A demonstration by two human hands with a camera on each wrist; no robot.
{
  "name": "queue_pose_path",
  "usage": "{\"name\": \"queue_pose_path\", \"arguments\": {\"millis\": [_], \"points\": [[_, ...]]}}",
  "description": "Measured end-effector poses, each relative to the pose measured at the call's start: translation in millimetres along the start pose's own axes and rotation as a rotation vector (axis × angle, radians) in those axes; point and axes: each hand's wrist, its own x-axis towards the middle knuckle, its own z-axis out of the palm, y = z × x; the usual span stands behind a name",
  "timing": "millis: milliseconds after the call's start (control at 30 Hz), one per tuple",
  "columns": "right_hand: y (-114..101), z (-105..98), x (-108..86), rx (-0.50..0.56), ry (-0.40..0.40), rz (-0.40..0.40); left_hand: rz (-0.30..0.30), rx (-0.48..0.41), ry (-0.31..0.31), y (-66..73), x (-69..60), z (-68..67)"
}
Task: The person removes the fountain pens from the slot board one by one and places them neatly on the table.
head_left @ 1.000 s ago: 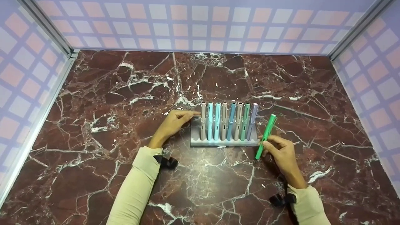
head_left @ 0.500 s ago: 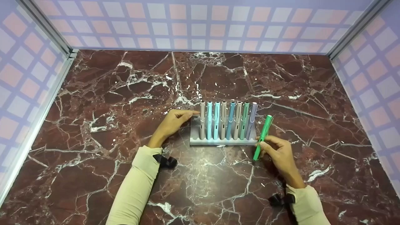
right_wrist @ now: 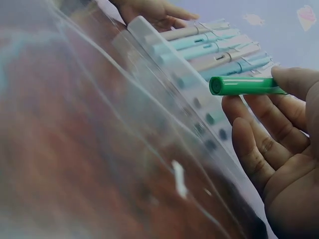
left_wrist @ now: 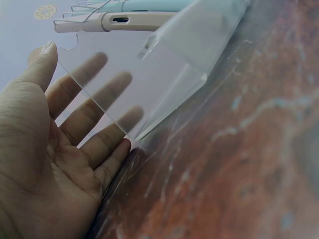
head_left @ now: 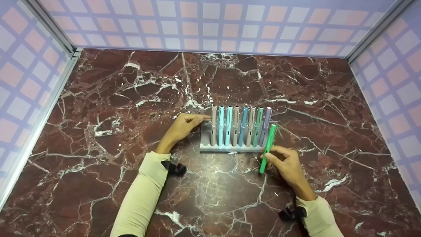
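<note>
A clear stand (head_left: 205,148) holds a row of several upright pens, among them a light blue pen (head_left: 221,126), a dark green pen (head_left: 259,126) and a purple pen (head_left: 265,123) at the right end. My left hand (head_left: 182,130) touches the stand's left side; the left wrist view shows its fingers (left_wrist: 82,117) fairly straight, some behind the clear panel (left_wrist: 119,74). Just right of the stand's front corner, my right hand (head_left: 287,164) pinches a bright green pen (head_left: 268,148) between thumb and fingers, tilted. In the right wrist view one end of the green pen (right_wrist: 244,85) faces the camera.
A dark red marbled tabletop (head_left: 131,184) surrounds the stand. Checkered panels (head_left: 210,29) rise behind it and at both sides, with metal posts at the back corners. Black straps (head_left: 176,168) are at both wrists.
My right hand has moved left and slightly toward the front edge with the bright green pen, bringing it closer to the stand. My left hand has stayed at the stand's left side.
</note>
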Motion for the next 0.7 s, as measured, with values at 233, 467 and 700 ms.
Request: {"name": "queue_pose_path", "arguments": {"millis": [233, 467, 700], "points": [[0.5, 13.4, -2.9, -0.019, -0.044, 0.032, 0.029, -0.016, -0.002, 2.0, -0.1, 0.7], [0.1, 28.0, -3.5, -0.010, -0.068, 0.068, -0.010, -0.020, 0.000, 3.1, 1.1, 0.8], [-0.5, 47.0, -6.0, 0.005, -0.121, 0.100, -0.029, -0.028, -0.007, 21.3, -2.9, 1.0]]}}
